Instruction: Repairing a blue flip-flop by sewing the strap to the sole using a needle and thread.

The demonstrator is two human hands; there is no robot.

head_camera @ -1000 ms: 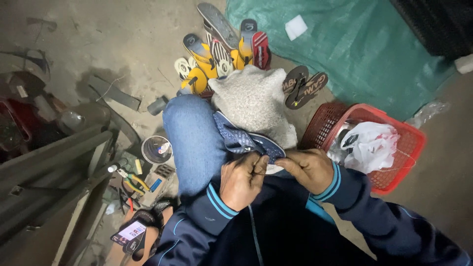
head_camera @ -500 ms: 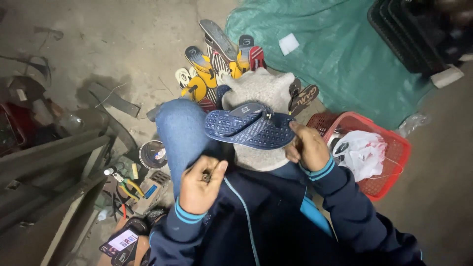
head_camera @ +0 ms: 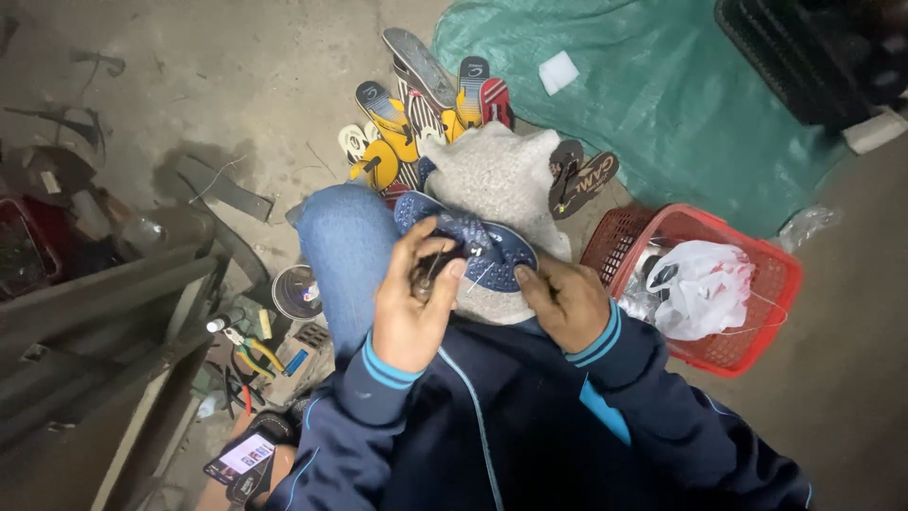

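Left hand (head_camera: 411, 303) pinches a thin tool against the blue flip-flop (head_camera: 468, 248), which lies across the lap between both hands; right hand (head_camera: 563, 301) clasps its nearer edge. Beyond the fingers: red basket (head_camera: 771, 284), piled sandals (head_camera: 416, 114). Risk: the tool slipping towards the right fingers.

both hands (head_camera: 416, 303) (head_camera: 566, 301) hold a blue sandal (head_camera: 468, 238), perhaps threading it.

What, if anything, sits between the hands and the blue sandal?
Nothing visible. The left hand is already on the blue sandal, fingers at its strap, and the right hand grips its near edge over the lap.
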